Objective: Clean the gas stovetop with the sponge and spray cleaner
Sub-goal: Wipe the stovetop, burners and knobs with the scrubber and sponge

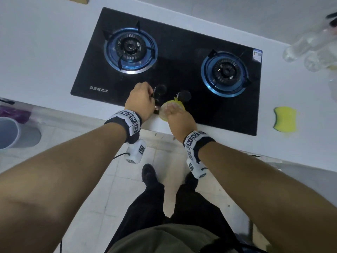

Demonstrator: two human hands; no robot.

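- Stovetop (182, 52), black glass with two burners, sits in the white counter (45, 52).
- Left hand (140, 99) curls its fingers around the left knob (159, 92).
- Right hand (179, 117) holds a yellow thing, maybe a spray bottle (172, 108), close to the right knob (184, 94). Its fingers are hidden, so the grip cannot be told.
- Sponge (285, 118) lies on the counter, well apart to the right.
- Risk: a twist of the knob could turn the gas on.
- Risk: spray could run into a burner.
- Both arms reach straight out, wrists bent down.
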